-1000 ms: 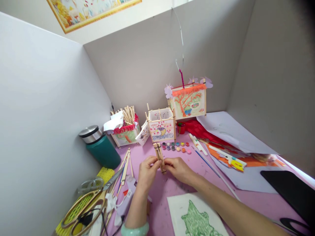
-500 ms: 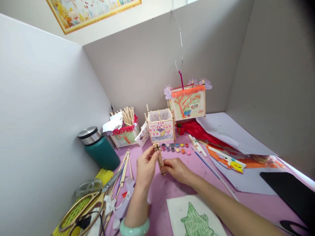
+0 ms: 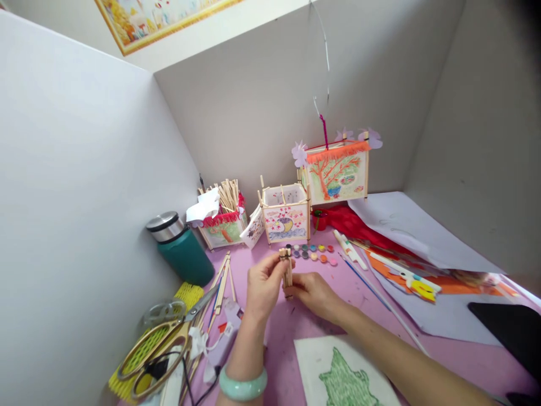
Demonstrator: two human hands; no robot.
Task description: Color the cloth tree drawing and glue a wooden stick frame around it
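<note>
A small bundle of wooden sticks (image 3: 288,275) with dark bands near its ends stands almost upright between my hands, above the pink tabletop. My left hand (image 3: 262,285), below a pale green bangle (image 3: 243,384), pinches its upper end. Lower down, my right hand (image 3: 313,294) has its fingers closed on the bundle's bottom end; some fingertips are hidden behind it. Below my hands lies a white sheet with a green drawing (image 3: 349,375). Just behind the bundle is a double row of small paint pots (image 3: 313,255).
Paper lanterns on stick frames (image 3: 285,223) (image 3: 338,172) are at the back. At left are a teal bottle (image 3: 186,256), gold-handled scissors (image 3: 186,327) and loose sticks (image 3: 222,285). Right hold markers (image 3: 350,251), a blue brush (image 3: 366,285), papers and a black tablet-like slab (image 3: 502,332). Grey partitions enclose the table.
The view has swung slightly, so everything sits further right in it. The stick bundle has turned from slanted to nearly upright, with both hands still on it.
</note>
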